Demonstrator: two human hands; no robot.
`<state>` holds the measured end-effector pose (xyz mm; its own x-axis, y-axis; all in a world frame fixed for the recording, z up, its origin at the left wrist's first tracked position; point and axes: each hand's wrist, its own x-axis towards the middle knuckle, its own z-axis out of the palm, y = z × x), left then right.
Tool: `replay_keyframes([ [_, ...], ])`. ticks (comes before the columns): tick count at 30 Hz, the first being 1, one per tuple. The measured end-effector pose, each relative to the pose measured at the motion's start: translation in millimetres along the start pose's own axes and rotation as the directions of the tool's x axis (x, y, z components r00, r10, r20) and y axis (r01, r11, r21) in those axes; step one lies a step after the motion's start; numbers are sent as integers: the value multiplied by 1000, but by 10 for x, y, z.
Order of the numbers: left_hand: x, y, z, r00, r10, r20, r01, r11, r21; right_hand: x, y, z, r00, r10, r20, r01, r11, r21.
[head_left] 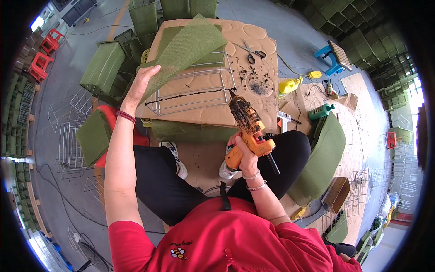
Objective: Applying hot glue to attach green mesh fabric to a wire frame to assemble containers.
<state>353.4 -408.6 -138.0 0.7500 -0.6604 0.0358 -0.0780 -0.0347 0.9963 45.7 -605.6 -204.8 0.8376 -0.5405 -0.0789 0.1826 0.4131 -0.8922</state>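
Red shirt (272,240), slanted glue gun (252,134), nozzle (232,93) up-left

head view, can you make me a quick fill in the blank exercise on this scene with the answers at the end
1. The right hand holds a glue gun whose body is ____.
2. The left hand holds a ____ sheet.
3. The red bracelet is worn on the person's ____ side.
4. The scissors lie ____ the cardboard.

Missing words: orange; green; left; on
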Motion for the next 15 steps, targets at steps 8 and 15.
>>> replay_keyframes([
  [8,11,-2,16,1000,17,-3,-17,999,-38,18,-14,22,1000,-10,-12,10,999,35],
  [15,-14,53,70,1000,14,-15,-14,1000,-21,6,-6,44,999,7,-33,-7,1000,18],
])
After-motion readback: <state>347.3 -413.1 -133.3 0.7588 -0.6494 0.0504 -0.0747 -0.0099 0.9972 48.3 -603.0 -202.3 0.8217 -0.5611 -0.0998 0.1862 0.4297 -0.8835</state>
